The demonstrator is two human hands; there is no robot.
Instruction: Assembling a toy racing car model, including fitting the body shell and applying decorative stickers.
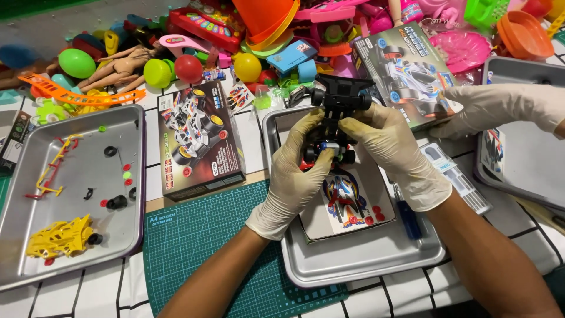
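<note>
Near the centre of the frame, both gloved hands were clamped on a small black toy car chassis (333, 118), held above the middle metal tray (359, 259). The left hand (294, 176) gripped its lower left side and the right hand (391, 156) its right side, thumbs pressing by the wheels. A sticker sheet (347, 203) lay in the tray beneath, and a blue screwdriver (407, 218) beside it. At lower left, another tray (70, 194) held yellow and red parts. A co-worker's gloved hand (500, 109) rested on a kit box (406, 70) at upper right. Steady, even pressure from both thumbs, kept over the tray, seemed wise so loose pieces would drop inside it
</note>
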